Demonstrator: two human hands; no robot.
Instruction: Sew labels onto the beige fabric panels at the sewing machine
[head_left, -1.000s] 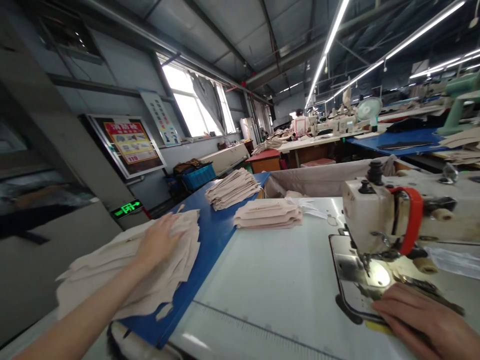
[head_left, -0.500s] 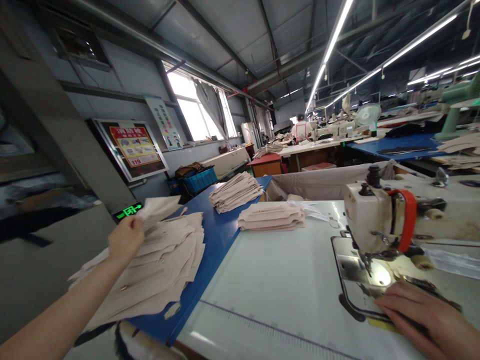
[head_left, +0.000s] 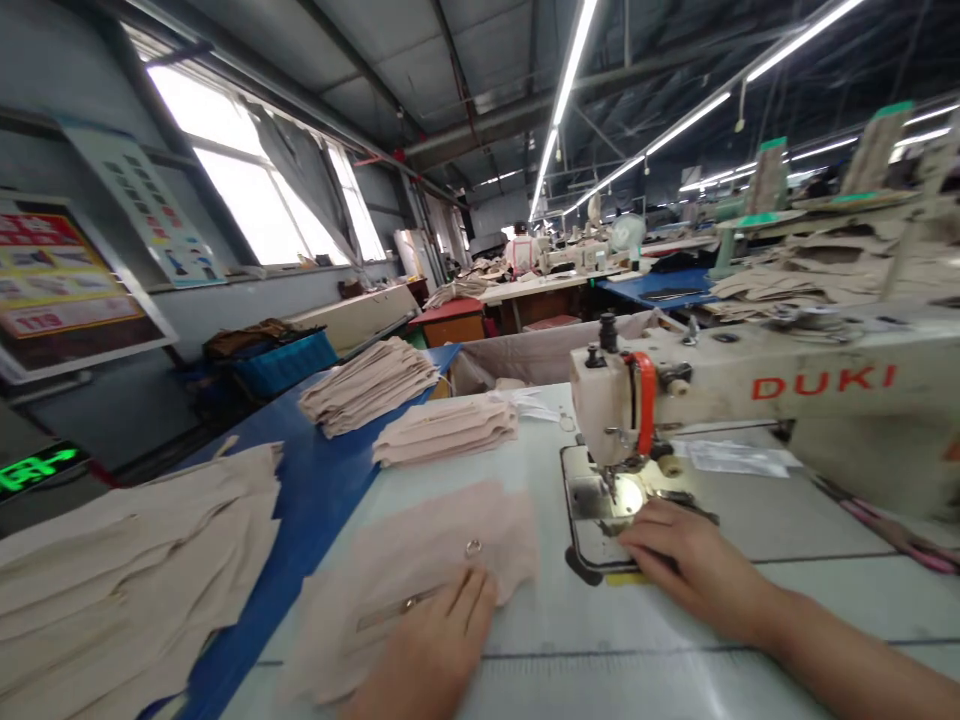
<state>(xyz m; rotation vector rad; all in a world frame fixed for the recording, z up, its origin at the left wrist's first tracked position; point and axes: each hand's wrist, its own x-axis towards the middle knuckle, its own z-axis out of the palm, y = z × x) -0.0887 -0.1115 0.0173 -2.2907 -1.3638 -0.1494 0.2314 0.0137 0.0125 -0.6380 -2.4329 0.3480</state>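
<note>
A beige fabric panel (head_left: 375, 560) with a zipper and a small metal ring (head_left: 472, 548) lies over the pale sewing table, slightly blurred. My left hand (head_left: 435, 635) is closed on its near edge, fingers close to the zipper pull (head_left: 409, 603). At the sewing machine (head_left: 611, 410), my right hand (head_left: 679, 550) rests beside the lit needle plate (head_left: 592, 500), fingers pressed together. Whatever is under those fingertips, if anything, is hidden. A spread pile of similar beige panels (head_left: 135, 570) lies on the blue table to the left.
Two more stacks of beige pieces, one on the blue surface (head_left: 367, 385) and one on the pale table (head_left: 446, 428), lie behind the panel. Pink-handled scissors (head_left: 892, 530) and a clear plastic strip (head_left: 739, 457) lie right of the needle. A ruler scale (head_left: 600, 662) runs along the front.
My left hand has brought a panel from the left pile rightward onto the pale table. The view has turned right. My right hand remains by the needle plate.
</note>
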